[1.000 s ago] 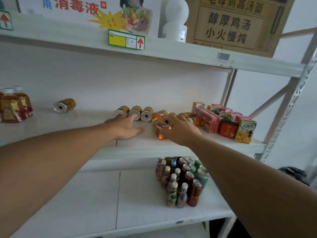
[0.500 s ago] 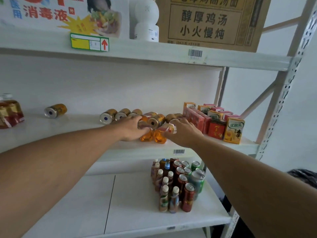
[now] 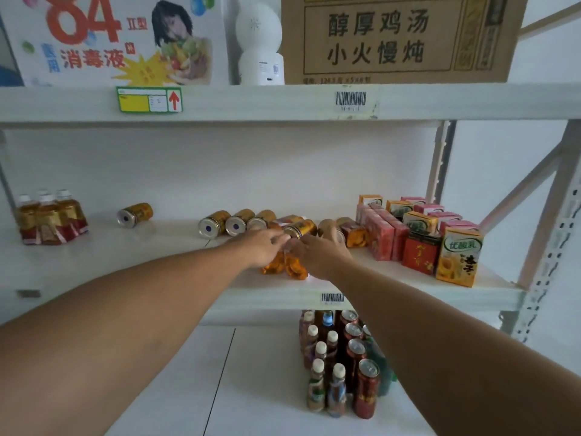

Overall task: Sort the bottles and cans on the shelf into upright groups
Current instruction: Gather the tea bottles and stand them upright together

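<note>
On the middle shelf point(image 3: 408, 294) my left hand point(image 3: 262, 247) and my right hand point(image 3: 322, 256) meet near the front edge. Each grips the top of a small orange bottle: the left bottle point(image 3: 271, 267) and the right bottle point(image 3: 295, 270) stand side by side under my palms, mostly hidden. Just behind my fingers lies a gold can point(image 3: 303, 228) on its side. Three more gold cans point(image 3: 234, 226) lie in a row to its left, and a lone gold can point(image 3: 135, 214) lies further left. Three tea bottles point(image 3: 50, 220) stand upright at the far left.
Drink cartons point(image 3: 418, 237) are packed at the shelf's right end, beside a fallen orange bottle point(image 3: 355, 236). The lower shelf holds an upright cluster of bottles and cans point(image 3: 342, 363). The upper shelf point(image 3: 283, 102) hangs overhead with boxes on it. A metal upright point(image 3: 550, 262) stands at right.
My left hand has moved right from the bare shelf onto a second orange bottle. Both hands have come together, and the two bottles now stand side by side.
</note>
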